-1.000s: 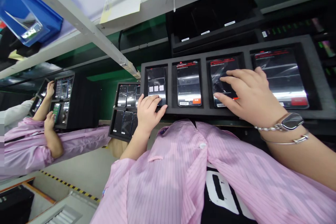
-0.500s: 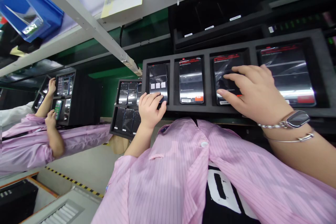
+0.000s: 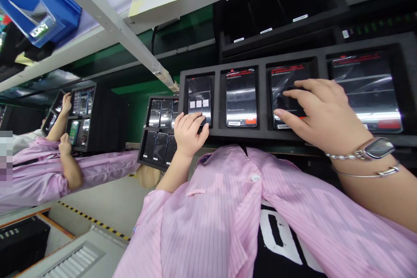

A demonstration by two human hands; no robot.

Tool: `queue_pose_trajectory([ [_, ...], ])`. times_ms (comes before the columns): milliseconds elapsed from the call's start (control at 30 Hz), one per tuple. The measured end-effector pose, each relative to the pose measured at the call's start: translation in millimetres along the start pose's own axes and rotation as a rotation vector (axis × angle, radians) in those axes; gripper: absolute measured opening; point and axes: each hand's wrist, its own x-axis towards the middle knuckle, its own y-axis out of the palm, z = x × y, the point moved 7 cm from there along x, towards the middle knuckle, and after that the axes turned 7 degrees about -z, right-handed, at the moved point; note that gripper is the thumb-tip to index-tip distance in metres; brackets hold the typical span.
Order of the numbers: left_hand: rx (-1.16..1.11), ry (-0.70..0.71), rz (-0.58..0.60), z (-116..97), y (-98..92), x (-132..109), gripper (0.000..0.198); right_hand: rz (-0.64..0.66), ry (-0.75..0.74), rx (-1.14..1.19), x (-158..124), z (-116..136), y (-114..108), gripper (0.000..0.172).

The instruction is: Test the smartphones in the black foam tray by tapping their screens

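A long black foam tray (image 3: 263,100) lies in front of the person, its long axis running left to right. The right hand (image 3: 321,106) hangs over it, its grip released, with fingers and thumb spread; the smaller-looking left hand (image 3: 189,134) bends over the near edge, its grip released too, thumb apart. Whether any fingertip touches glass cannot be told.

Four smartphones lie screen up, one per compartment, long axes running away from the person across the tray. The rightmost phone (image 3: 371,91) sits beside the right hand; the third phone (image 3: 284,83) is under its fingers; the second phone (image 3: 241,95) is uncovered; the leftmost phone (image 3: 199,91) is partly under the left fingers.

On the second phone, red text points to the far end, a red button (image 3: 251,121) to the near end.
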Motion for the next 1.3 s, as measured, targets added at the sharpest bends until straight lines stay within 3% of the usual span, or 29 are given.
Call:
queue_pose_trajectory([
  [100,-0.015,-0.025,0.032,1.9,-2.0,3.2,0.038,-0.009,-0.007,-0.003,0.2,0.3,-0.1,0.061],
  [267,0.063,-0.124,0.065,11.0,-4.3,18.3,0.083,-0.01,-0.014,-0.008,2.0,0.9,-0.6,0.06],
  [400,0.096,-0.148,0.129,18.5,-3.4,23.6,0.076,-0.032,-0.041,-0.009,1.7,1.7,-2.1,0.058],
  [567,0.001,-0.139,0.051,33.7,-18.9,8.7,0.09,-0.037,-0.036,0.012,-0.2,-0.6,-1.9,0.055],
  [733,-0.088,-0.214,0.133,44.5,-6.4,-11.7,0.079,-0.044,-0.059,0.004,0.7,-0.7,-1.2,0.062],
  [933,-0.092,-0.244,0.14,41.1,-2.3,-10.5,0.078,-0.082,-0.094,0.0,1.9,-1.1,-1.0,0.064],
  [1033,-0.075,-0.255,0.193,42.5,-5.9,-10.6,0.067,-0.08,-0.086,0.0,1.6,-1.6,-1.4,0.063],
  [1100,-0.036,-0.222,0.218,40.0,-12.0,-6.6,0.061,-0.083,-0.091,-0.003,1.1,0.1,-2.0,0.061],
  [1167,0.001,-0.143,0.168,29.2,-21.9,5.8,0.067,-0.113,-0.109,-0.027,0.4,2.9,-3.7,0.06],
  [1233,0.0,-0.041,0.087,7.7,-27.9,24.7,0.08,-0.141,-0.114,-0.068,-0.5,4.0,-3.7,0.061],
  [1300,-0.031,0.065,0.061,-21.7,-21.0,45.1,0.087,-0.155,-0.095,-0.083,-1.5,2.4,-1.9,0.07],
])
